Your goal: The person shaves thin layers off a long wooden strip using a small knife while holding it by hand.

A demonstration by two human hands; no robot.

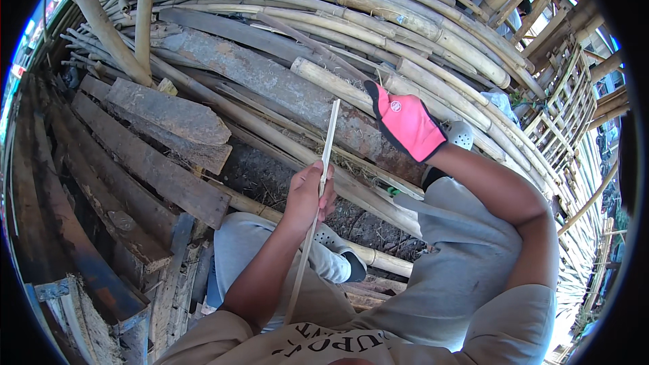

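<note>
My left hand (309, 195) is bare and closed around a thin, pale bamboo strip (330, 132). The strip slants from above the fist down past my forearm toward my shirt. Farther right, my right hand (411, 125) wears a pink glove with black edging. Its fingers look curled under, and whatever they may grip is hidden beneath the glove. The glove is apart from the strip, above a weathered plank (270, 81) and beside the end of a short bamboo pole (331, 81).
Long bamboo poles (405, 20) lie stacked across the far side. Rough, dark boards (142, 155) are piled at the left, near an upright bamboo post (145, 20). A woven bamboo lattice (558, 122) stands at the right. My grey clog (331, 238) rests between poles over dirt.
</note>
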